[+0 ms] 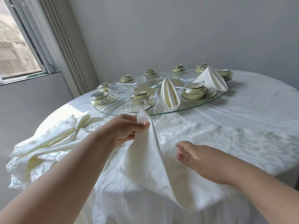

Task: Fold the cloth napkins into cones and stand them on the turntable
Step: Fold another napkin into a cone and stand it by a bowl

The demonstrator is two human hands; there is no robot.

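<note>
My left hand [127,128] pinches a corner of a cream cloth napkin [148,160] and lifts it above the table; the rest hangs down over the table's near edge. My right hand [192,155] hovers beside the napkin's right edge with relaxed fingers and holds nothing. Two folded napkins stand on the glass turntable [161,112]: a cone [169,96] near its front and a second cone [212,80] at its back right.
A pile of unfolded napkins [48,143] lies on the table at the left. Several wrapped bowl-and-plate sets [195,92] ring the turntable. A white patterned tablecloth [234,135] covers the round table. A window and wall stand at the left.
</note>
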